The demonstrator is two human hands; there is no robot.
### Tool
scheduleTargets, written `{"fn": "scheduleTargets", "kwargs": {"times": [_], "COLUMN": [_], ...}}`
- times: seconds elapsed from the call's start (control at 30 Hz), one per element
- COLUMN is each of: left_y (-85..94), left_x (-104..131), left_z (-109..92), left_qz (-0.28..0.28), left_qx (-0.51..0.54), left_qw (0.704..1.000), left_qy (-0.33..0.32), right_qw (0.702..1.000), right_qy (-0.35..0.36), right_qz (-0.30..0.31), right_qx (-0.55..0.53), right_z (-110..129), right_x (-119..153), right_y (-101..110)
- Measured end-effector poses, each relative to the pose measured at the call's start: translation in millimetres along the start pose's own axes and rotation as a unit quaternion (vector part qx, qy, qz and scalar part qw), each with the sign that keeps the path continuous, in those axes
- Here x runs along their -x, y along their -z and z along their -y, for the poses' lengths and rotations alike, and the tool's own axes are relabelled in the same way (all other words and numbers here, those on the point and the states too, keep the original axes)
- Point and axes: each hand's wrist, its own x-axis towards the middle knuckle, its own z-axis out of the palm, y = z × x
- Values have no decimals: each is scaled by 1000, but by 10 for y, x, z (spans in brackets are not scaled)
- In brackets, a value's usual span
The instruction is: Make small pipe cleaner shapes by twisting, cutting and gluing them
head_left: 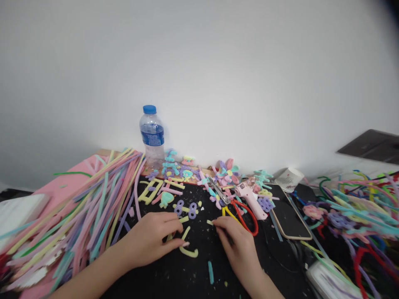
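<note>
My left hand [155, 236] rests over the black tabletop with thumb and fingers apart. Its thumb tip touches or overlaps a bent pale yellow pipe cleaner [190, 253]. Between thumb and fingertips, part of another yellow piece shows. My right hand [236, 238] pinches a short yellow pipe cleaner piece [210, 222] between thumb and forefinger. Just beyond my hands lies a yellow strip with two purple figure-eight loops [192, 210]. Scissors with red and yellow handles [249, 216] lie behind my right hand. A short teal piece [211, 272] is nearer to me.
Long pastel pipe cleaners [102, 207] are heaped at the left. A water bottle [152, 137] stands by the wall. Finished shapes [229, 172] line the back. Towards the right are a pink glue gun [252, 201], a phone [291, 216] and a colourful pipe cleaner pile [358, 207].
</note>
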Motion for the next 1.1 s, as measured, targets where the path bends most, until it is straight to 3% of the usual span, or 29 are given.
{"fn": "scheduleTargets", "kwargs": {"times": [0.17,0.3,0.5,0.6,0.83,0.97,1.1], "left_y": [-45,-77,-100,-116,-78,-61,-68], "left_x": [33,18,-12,-1,6,0,2], "left_z": [-39,-126,-166,-139,-14,4,-9], "left_qz": [-72,-33,-24,-35,-121,-132,-133], "left_qx": [8,-8,5,10,46,47,43], "left_qw": [997,996,995,995,992,990,990], "left_qy": [-32,-84,-100,-92,-10,5,4], "right_qw": [997,990,993,995,1000,996,992], "right_qy": [37,67,25,19,-2,1,-13], "right_qz": [33,70,61,65,-16,-1,-43], "right_qx": [-54,-107,-96,-80,12,87,116], "right_z": [197,299,275,264,115,-45,-117], "right_x": [30,72,81,57,-3,-9,-59], "right_y": [-30,-102,-131,-105,11,59,199]}}
